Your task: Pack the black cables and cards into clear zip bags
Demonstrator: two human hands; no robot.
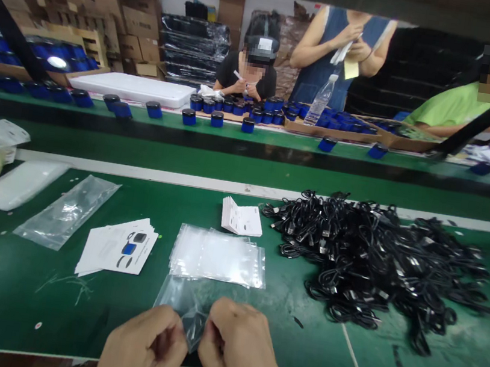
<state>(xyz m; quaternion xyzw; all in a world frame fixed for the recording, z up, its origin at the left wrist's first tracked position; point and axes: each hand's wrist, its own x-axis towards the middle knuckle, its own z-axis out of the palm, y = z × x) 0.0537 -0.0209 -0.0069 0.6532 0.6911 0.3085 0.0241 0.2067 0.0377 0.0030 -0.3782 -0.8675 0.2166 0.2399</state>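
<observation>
Near the table's front edge, my left hand and my right hand pinch a clear plastic bag from both sides. Its near edge is bunched between my fingers, and its far part lies flat on the green table. Just beyond it lies a stack of clear zip bags. To the left are printed leaflets showing small device pictures. Behind the bags stands a folded white booklet stack. A large heap of coiled black USB cables covers the right side.
An empty-looking clear bag and a white plastic packet lie at the left. Beyond a low ledge, blue jars with black lids stand along a belt. Several people work behind it, near a water bottle and cardboard boxes.
</observation>
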